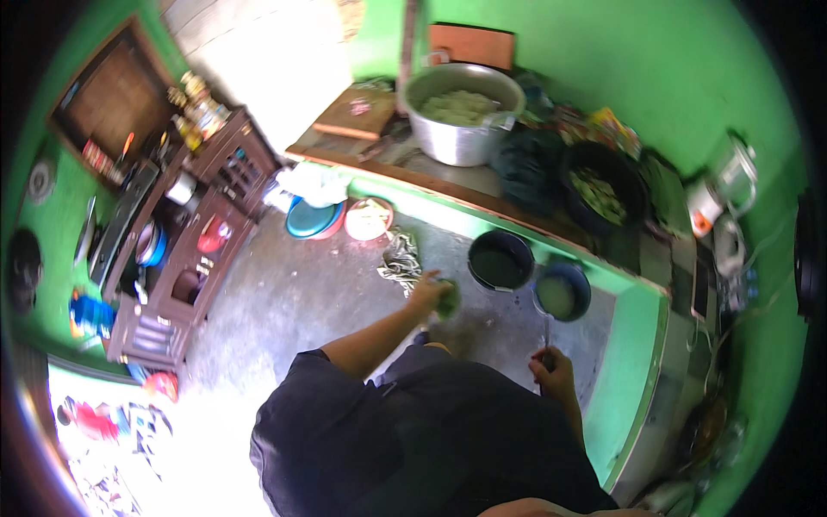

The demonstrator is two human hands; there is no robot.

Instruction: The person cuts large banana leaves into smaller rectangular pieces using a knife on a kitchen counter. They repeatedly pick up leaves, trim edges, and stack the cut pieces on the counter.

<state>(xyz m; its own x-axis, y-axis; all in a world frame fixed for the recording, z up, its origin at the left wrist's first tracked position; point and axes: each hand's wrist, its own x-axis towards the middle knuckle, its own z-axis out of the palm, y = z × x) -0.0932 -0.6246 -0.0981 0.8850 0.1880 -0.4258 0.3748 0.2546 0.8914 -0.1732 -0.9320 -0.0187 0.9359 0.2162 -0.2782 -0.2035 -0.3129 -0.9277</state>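
Out over the floor, my left hand grips a rounded green item, probably a vegetable, blurred. My right hand, close to my body, is closed around the dark handle of a thin tool that looks like a knife, its tip towards the buckets. Ahead of that hand stands a dark blue bucket holding cloudy pale liquid. Beside it is a black bucket, dark inside. A crumpled striped cloth lies on the floor just beyond my left hand.
A counter edge runs ahead. On it are a large aluminium pot of pale green pieces, a wooden board, a black basin of green pieces and a blender. A pink basin and brown cabinet stand left.
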